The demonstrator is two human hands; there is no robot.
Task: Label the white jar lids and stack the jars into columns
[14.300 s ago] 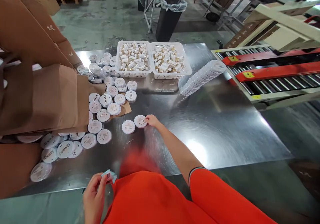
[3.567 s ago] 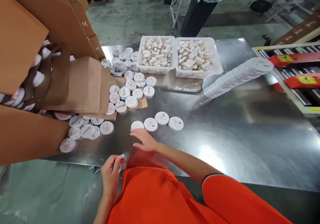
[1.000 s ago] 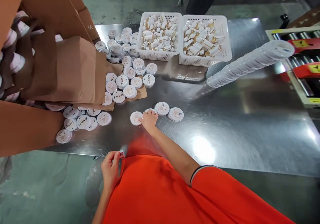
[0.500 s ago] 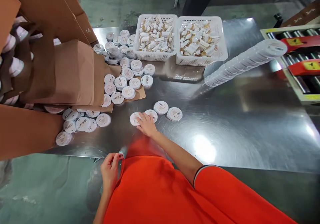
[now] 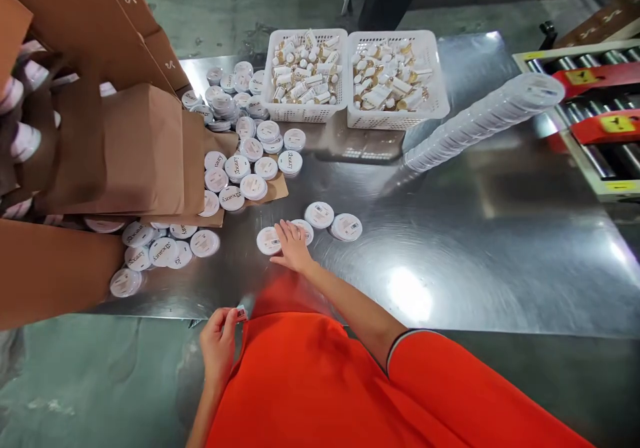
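Note:
My left hand (image 5: 220, 335) is at the table's front edge, thumb and fingers pinched on a small barcode label (image 5: 241, 313). My right hand (image 5: 294, 248) lies with fingers stretched over two round white containers. The left one of these, a round white container (image 5: 268, 241), shows most of its top, while the other container (image 5: 306, 229) is partly covered by the fingers. Just right of them sit two more round white pieces, one farther back (image 5: 319, 215) and one to the right (image 5: 347, 227) that looks stacked. Their tops carry small print and barcodes.
Many round white containers (image 5: 238, 167) lie at left around brown cardboard (image 5: 165, 155). Two white baskets (image 5: 310, 111) of small bottles stand at the back. A long leaning stack of white round pieces (image 5: 480, 125) rises at right, near a roller conveyor (image 5: 600, 98).
My right hand has slid slightly right, its fingers now more over the second container and less over the left one. My left hand keeps the label. The view has shifted a little.

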